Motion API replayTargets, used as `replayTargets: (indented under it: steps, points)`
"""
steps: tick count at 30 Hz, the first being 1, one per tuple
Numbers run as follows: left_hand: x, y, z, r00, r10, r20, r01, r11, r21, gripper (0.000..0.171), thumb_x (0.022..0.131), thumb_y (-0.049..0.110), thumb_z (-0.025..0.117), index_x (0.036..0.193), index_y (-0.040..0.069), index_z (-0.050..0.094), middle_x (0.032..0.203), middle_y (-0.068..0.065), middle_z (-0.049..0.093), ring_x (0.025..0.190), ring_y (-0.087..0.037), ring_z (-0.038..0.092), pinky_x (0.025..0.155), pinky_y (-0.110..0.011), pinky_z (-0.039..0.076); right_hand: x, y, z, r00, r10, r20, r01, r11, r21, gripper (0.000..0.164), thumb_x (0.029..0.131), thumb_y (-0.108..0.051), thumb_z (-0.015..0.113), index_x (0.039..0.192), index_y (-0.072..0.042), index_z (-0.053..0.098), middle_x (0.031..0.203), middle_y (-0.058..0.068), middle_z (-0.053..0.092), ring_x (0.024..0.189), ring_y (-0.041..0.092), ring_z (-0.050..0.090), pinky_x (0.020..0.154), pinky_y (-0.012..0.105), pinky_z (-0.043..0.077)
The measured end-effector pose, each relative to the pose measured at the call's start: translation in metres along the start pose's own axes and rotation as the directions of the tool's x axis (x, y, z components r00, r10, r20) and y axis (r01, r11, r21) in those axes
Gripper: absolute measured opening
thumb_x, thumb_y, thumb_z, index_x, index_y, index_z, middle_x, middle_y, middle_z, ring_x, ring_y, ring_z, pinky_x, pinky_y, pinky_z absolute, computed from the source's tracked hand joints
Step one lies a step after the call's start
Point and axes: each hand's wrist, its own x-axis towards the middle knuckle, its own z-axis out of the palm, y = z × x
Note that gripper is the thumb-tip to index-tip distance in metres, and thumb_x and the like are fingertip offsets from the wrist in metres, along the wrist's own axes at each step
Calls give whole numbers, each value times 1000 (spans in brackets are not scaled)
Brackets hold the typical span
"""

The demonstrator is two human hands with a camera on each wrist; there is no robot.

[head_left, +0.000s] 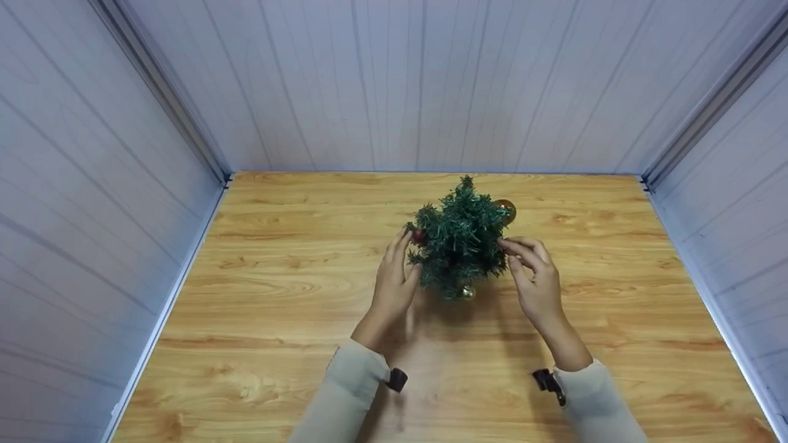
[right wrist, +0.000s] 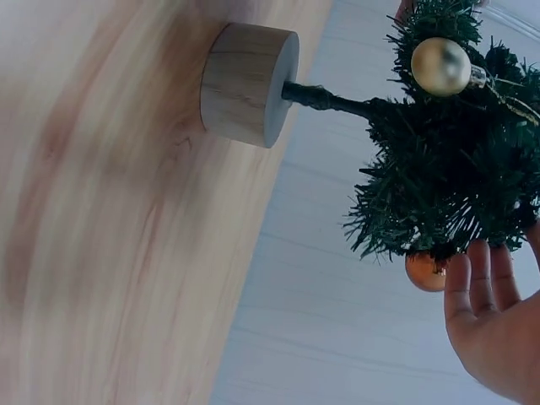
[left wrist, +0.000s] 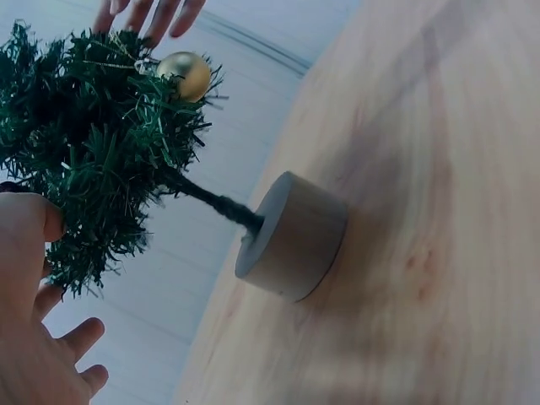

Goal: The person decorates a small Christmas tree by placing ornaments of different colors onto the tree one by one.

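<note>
A small green tinsel Christmas tree [head_left: 462, 237] stands upright on a round wooden base [left wrist: 295, 240]. My left hand [head_left: 394, 283] is at its left side, fingers extended to the branches beside a red ball ornament [head_left: 418, 235]. On the opposite side, my right hand [head_left: 538, 280] touches the branches with its fingertips; the right wrist view shows these fingers [right wrist: 481, 283] mostly straight. Whether a twig lies between thumb and fingers is hidden by the foliage. A pale gold ball ornament [head_left: 468, 292] hangs low at the front, and a larger orange-gold ball ornament [head_left: 505, 211] sits at the back right.
The tree stands on a wood-grain tabletop [head_left: 277, 277]. Pale panelled walls enclose it at the back [head_left: 394, 86], the left [head_left: 80, 203] and the right [head_left: 732, 197]. Dark wrist cameras show at the left sleeve [head_left: 354, 384] and right sleeve [head_left: 591, 394].
</note>
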Motion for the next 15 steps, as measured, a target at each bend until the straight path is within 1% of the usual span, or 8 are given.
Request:
replayTargets:
  steps: [3,8,11,15]
  points:
    - [10,-4,0,1000,1,18,-1,1000,13,62,98,15,54,155,16,29,162,-5,24,146,-29,27,116,-54,24,1,3,1,1000,-6,-4,6,1000,0,25,96,5,55,117,6,68,120,25,58,102,5,55,86,14,42]
    - [23,-7,5,999,2,39,-3,1000,8,61,98,14,54,154,15,31,160,-8,27,145,-31,29,115,-53,26,6,8,-1,1000,21,10,-21,1000,-4,25,96,5,54,116,5,69,120,24,58,100,6,55,85,13,42]
    - [25,-7,4,999,-7,42,7,1000,12,61,98,15,54,154,16,31,160,-7,28,145,-31,29,115,-54,26,8,18,-2,999,48,25,-48,999,-4,25,97,2,54,117,2,69,121,20,59,100,6,55,85,13,42]
    - [23,-7,-3,999,-15,44,13,999,39,59,100,18,54,154,19,31,161,-4,27,146,-30,27,116,-55,24,13,43,-9,997,79,19,-79,997,-12,24,99,-5,55,118,-3,70,120,13,61,98,6,57,85,12,44]
